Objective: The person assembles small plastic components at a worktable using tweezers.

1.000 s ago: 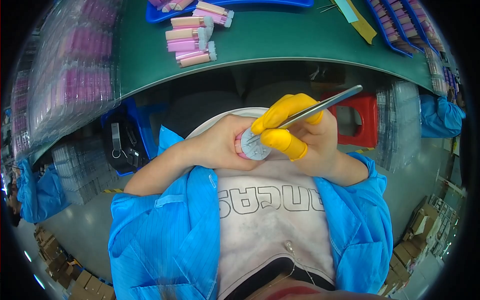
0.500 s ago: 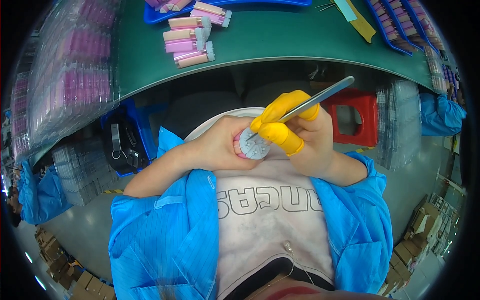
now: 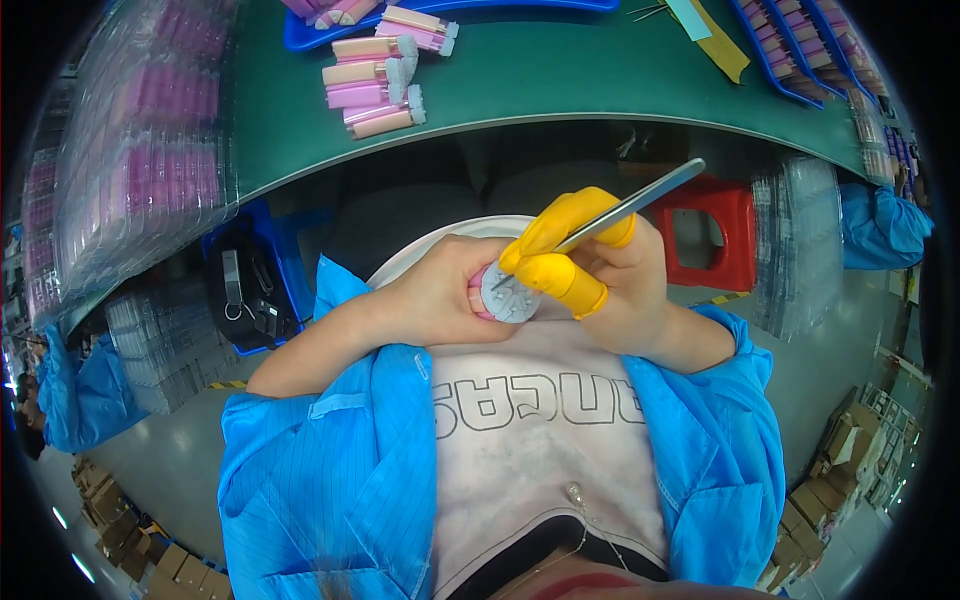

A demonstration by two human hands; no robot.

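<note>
My left hand is closed around a pink cylinder-shaped piece, much of it hidden in the palm. Its round grey end, marked with raised spokes, faces up. Yellow finger cots cover several fingers of my right hand, which pinches a pair of metal tweezers. The tweezers slant down to the left, and their tip lies at the grey end. Whether the tip grips anything small there cannot be made out.
Several pink and peach pieces with grey ends lie on the green table. Blue trays stand at the back and right. Clear plastic packs are stacked at left. A red stool stands below the table.
The tweezers' tip has moved slightly down and left across the grey end. The held piece has tilted a little; both hands keep their grips.
</note>
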